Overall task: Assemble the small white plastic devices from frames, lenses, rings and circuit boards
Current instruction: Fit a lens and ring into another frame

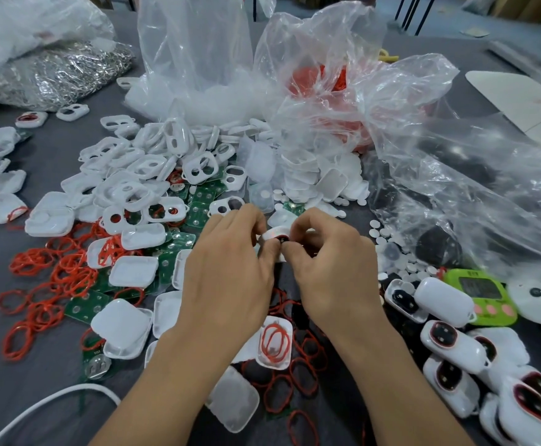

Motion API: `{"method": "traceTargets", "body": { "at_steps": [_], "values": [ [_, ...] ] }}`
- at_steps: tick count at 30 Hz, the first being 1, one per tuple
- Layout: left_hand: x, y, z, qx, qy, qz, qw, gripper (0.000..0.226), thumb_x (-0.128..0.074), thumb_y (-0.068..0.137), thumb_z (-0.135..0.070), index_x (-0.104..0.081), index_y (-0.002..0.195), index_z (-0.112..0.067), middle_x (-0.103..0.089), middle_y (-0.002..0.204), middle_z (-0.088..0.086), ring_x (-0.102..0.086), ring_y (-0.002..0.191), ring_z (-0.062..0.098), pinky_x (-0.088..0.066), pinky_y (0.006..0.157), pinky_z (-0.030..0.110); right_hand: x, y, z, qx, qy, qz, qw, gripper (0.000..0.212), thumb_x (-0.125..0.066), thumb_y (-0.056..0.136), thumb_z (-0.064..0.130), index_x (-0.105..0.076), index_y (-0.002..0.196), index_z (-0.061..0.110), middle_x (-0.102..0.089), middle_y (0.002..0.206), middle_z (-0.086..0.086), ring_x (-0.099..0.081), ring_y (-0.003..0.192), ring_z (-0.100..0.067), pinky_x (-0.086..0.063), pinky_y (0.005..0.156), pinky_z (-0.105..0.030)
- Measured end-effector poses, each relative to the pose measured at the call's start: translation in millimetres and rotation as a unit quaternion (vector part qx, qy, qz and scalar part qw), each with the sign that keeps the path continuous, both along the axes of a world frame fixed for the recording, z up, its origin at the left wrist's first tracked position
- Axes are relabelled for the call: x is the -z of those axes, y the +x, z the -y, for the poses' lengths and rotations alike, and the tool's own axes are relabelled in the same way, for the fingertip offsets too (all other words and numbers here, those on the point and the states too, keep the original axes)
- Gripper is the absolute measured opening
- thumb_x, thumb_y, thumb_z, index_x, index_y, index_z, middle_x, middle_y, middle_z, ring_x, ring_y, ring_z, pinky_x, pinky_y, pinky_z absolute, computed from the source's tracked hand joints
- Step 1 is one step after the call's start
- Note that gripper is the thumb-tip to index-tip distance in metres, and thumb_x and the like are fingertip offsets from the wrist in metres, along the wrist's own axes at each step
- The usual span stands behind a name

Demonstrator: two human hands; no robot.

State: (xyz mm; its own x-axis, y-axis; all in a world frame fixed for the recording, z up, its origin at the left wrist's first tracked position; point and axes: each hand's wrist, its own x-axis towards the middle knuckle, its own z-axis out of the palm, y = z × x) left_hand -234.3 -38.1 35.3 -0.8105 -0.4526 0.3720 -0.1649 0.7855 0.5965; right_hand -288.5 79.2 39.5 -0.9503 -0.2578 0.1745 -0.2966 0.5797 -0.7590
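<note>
Both hands meet over the middle of the table around one small white device (274, 235), which shows a red ring and a dark lens. My left hand (227, 272) grips its left side with curled fingers. My right hand (330, 268) pinches its right side between thumb and fingertips. Much of the device is hidden by the fingers. A heap of white frames (140, 175) lies behind the hands, with green circuit boards (203, 201) among them. Red rings (53, 284) are scattered at the left. Small white round lenses (391, 246) lie to the right.
Finished white devices (455, 346) pile up at the lower right beside a green timer (481, 296). Clear plastic bags (343, 91) stand behind and to the right. A bag of silver metal parts (60, 75) lies far left. A white cable (47, 403) crosses the lower left.
</note>
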Motion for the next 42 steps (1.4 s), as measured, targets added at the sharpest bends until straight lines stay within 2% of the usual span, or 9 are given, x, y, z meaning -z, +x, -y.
{"method": "traceTargets", "body": {
  "at_steps": [10, 15, 18, 22, 26, 29, 32, 37, 42],
  "values": [
    [-1.3, -0.5, -7.5, -0.003, 0.006, 0.003, 1.000, 0.019, -0.059, 0.088, -0.023, -0.040, 0.084, -0.025, -0.040, 0.079, -0.015, -0.029, 0.079, 0.011, -0.018, 0.067, 0.026, -10.0, -1.0, 1.4, -0.019, 0.019, 0.015, 1.000, 0.016, -0.075, 0.085, 0.021, -0.064, 0.088, 0.033, -0.077, 0.077, 0.015, -0.061, 0.059, -0.007, -0.052, 0.070, -0.028],
    [-0.5, 0.8, -11.4, -0.010, -0.014, -0.001, 1.000, 0.020, -0.055, 0.091, -0.020, -0.036, 0.087, -0.024, -0.044, 0.085, -0.007, -0.030, 0.081, 0.015, -0.018, 0.068, 0.029, -12.9, -0.7, 3.8, -0.033, 0.058, 0.001, 0.998, 0.013, -0.073, 0.089, 0.019, -0.067, 0.092, 0.030, -0.079, 0.085, 0.008, -0.071, 0.077, -0.019, -0.055, 0.083, -0.036],
    [-3.8, 0.0, -14.3, -0.001, -0.041, 0.013, 0.999, 0.020, -0.053, 0.091, -0.025, -0.034, 0.090, -0.026, -0.045, 0.085, -0.007, -0.037, 0.079, 0.018, -0.024, 0.068, 0.032, -10.3, -0.5, -1.1, -0.033, 0.009, 0.032, 0.999, 0.019, -0.074, 0.088, 0.013, -0.068, 0.094, 0.029, -0.078, 0.090, 0.011, -0.073, 0.084, -0.010, -0.057, 0.084, -0.032],
    [-6.4, -1.8, -7.4, 0.020, -0.067, 0.014, 0.997, 0.017, -0.062, 0.091, -0.026, -0.045, 0.089, -0.024, -0.050, 0.080, -0.009, -0.044, 0.076, 0.019, -0.028, 0.065, 0.033, -4.8, -1.9, -6.1, -0.028, -0.030, 0.043, 0.998, 0.020, -0.078, 0.084, 0.012, -0.069, 0.090, 0.029, -0.077, 0.083, 0.014, -0.071, 0.076, 0.000, -0.058, 0.074, -0.023],
    [-0.6, -0.8, -0.2, 0.059, 0.002, 0.014, 0.998, 0.024, -0.073, 0.079, 0.001, -0.062, 0.083, -0.020, -0.057, 0.084, -0.009, -0.051, 0.082, 0.014, -0.037, 0.070, 0.024, -3.0, -2.2, -3.8, -0.045, -0.016, 0.058, 0.997, 0.038, -0.077, 0.077, 0.003, -0.064, 0.089, 0.036, -0.074, 0.078, 0.013, -0.067, 0.070, 0.004, -0.048, 0.064, -0.006],
    [0.5, 0.2, -0.6, 0.037, 0.086, 0.004, 0.996, 0.032, -0.070, 0.078, 0.004, -0.064, 0.081, -0.027, -0.060, 0.083, -0.012, -0.053, 0.082, 0.003, -0.037, 0.072, 0.008, -0.5, -2.5, -2.3, -0.047, -0.027, 0.078, 0.996, 0.038, -0.076, 0.076, 0.000, -0.064, 0.088, 0.035, -0.076, 0.077, 0.009, -0.065, 0.064, 0.001, -0.044, 0.058, -0.007],
    [-2.1, -0.2, 1.2, 0.021, 0.126, -0.004, 0.992, 0.024, -0.070, 0.087, -0.011, -0.061, 0.094, -0.032, -0.062, 0.092, -0.016, -0.054, 0.091, -0.004, -0.036, 0.076, 0.004, -0.7, -2.9, -2.5, -0.031, -0.059, 0.085, 0.994, 0.031, -0.076, 0.078, 0.002, -0.068, 0.084, 0.032, -0.074, 0.072, 0.010, -0.067, 0.061, -0.001, -0.043, 0.054, -0.008],
    [-5.9, 1.0, 4.1, 0.038, 0.187, 0.019, 0.981, 0.015, -0.072, 0.087, -0.019, -0.066, 0.085, -0.031, -0.066, 0.078, -0.014, -0.059, 0.080, 0.001, -0.038, 0.064, 0.007, -2.6, -5.5, -5.7, -0.030, -0.092, 0.112, 0.989, 0.035, -0.070, 0.074, -0.005, -0.074, 0.083, 0.028, -0.077, 0.078, 0.010, -0.070, 0.066, -0.006, -0.049, 0.059, -0.019],
    [-3.3, 0.0, 0.0, 0.033, 0.172, 0.014, 0.985, 0.022, -0.071, 0.088, -0.011, -0.059, 0.080, -0.028, -0.062, 0.080, -0.012, -0.058, 0.082, 0.004, -0.038, 0.066, 0.015, -2.4, -1.8, -6.4, -0.040, -0.087, 0.110, 0.989, 0.035, -0.072, 0.073, -0.004, -0.072, 0.081, 0.030, -0.075, 0.071, 0.008, -0.062, 0.052, -0.002, -0.040, 0.049, -0.011]
  ]
}}
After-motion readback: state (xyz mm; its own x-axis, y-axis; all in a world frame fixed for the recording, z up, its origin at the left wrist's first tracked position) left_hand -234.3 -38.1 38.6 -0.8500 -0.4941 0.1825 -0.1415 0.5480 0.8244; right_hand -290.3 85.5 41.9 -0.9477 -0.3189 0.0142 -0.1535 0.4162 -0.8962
